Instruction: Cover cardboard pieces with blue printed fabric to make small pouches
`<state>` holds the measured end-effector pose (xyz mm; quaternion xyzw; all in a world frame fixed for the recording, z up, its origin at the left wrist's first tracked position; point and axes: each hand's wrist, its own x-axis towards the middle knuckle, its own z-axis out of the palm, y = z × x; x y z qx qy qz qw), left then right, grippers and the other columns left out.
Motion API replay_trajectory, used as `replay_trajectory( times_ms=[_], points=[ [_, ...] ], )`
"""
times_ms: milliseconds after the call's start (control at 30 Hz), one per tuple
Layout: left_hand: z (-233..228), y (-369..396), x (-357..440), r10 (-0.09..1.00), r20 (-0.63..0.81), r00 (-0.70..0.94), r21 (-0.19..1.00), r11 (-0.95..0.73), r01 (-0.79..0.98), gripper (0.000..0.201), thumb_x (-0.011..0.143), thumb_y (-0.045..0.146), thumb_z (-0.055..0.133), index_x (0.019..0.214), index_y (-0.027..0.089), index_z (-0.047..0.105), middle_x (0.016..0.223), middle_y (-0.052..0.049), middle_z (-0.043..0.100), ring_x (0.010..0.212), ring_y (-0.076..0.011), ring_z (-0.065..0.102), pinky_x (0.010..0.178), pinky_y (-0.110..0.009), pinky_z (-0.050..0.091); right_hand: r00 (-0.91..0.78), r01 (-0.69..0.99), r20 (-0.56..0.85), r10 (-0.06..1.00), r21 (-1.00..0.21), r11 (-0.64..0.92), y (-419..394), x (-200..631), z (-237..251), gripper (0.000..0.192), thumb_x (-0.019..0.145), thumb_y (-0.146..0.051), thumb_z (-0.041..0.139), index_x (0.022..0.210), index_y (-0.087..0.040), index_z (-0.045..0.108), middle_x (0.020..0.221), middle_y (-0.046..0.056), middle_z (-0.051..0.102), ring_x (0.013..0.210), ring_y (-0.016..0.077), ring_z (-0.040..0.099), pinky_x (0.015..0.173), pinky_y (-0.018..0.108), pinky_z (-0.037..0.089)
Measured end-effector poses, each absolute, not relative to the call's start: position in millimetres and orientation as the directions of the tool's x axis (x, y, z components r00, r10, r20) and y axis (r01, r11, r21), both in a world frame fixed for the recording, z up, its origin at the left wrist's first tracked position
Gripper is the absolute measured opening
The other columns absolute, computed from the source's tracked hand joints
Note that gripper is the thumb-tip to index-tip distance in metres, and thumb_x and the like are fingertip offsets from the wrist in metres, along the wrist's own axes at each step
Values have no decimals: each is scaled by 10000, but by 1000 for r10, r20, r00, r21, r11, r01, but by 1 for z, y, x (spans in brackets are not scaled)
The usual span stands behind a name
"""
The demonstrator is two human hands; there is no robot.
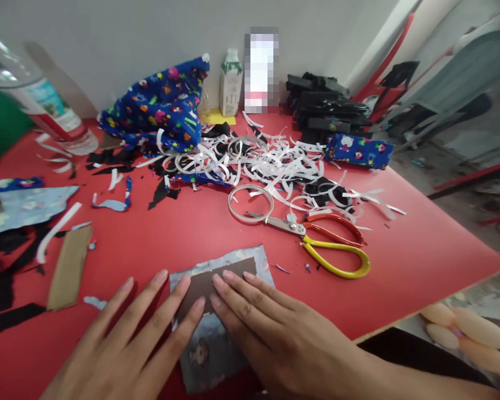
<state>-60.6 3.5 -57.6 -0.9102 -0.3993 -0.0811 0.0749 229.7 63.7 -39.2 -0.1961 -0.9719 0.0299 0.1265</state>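
While both hands lie flat at the bottom centre of the frame, the left hand [129, 339] rests palm down with fingers spread, its fingertips touching the near left edge of a brown card piece [210, 283]. The right hand [275, 328] is also open and flat, fingers pressed close together, its fingertips on the card's lower right part. That card sits on top of a pale printed fabric piece [216, 344], which lies on the red table [400, 255] at lower centre and runs under both hands.

Just right of centre, a pair of scissors with yellow and orange handles [329, 244] lies closed on the table, its blades reaching into a clear tape ring [250, 203]. Behind them a heap of white paper strips [275, 161] spreads across the middle. A blue patterned fabric bundle [162, 111] stands at upper centre-left, a small blue patterned pouch [360, 151] at upper right, next to a stack of black items [325, 108]. A plain cardboard strip [69, 266] lies at lower left, well apart from the hands.
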Motion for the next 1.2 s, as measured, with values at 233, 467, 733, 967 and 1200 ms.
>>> replay_trajectory(
  times_ms=[233,467,733,967,1200],
  points=[
    [-26,7,-57,818,295,494,111,-543,833,593,989,526,645,1422,125,586,1357,-164,705,1312,-309,617,1105,-446,489,-888,396,128,442,-277,875,68,230,-31,923,916,-698,666,1502,7,561,1586,262,469,1435,408,553,1152,519,542],
    [-23,-1,-27,767,406,496,76,-570,818,378,1012,311,658,1301,67,649,1277,-169,769,1214,-283,710,1054,-425,564,-860,384,217,463,-324,865,71,223,-28,610,996,-523,659,1343,-23,697,1418,255,684,1316,389,670,1081,540,586],
    [-34,10,-34,941,35,336,112,-338,934,948,929,828,473,1574,134,506,1662,-160,458,1559,-427,373,1223,-644,390,-837,304,289,464,-459,835,104,207,-37,358,1012,-352,686,1302,-147,728,1284,157,760,1150,295,698,967,513,599],
    [-30,11,-31,970,-84,229,157,-214,964,1052,843,949,388,1629,253,438,1742,-82,306,1619,-426,223,1277,-675,245,-831,241,363,421,-447,862,108,206,-46,332,1022,-315,667,1297,-142,730,1227,157,763,1090,266,691,953,464,601],
    [-35,8,-29,973,-55,222,168,-210,963,1033,860,927,413,1637,247,426,1754,-93,288,1627,-423,197,1290,-674,178,-845,287,322,427,-401,870,107,207,-40,319,1050,-316,621,1305,-145,708,1222,147,773,1085,264,703,952,463,608]
  ],
)
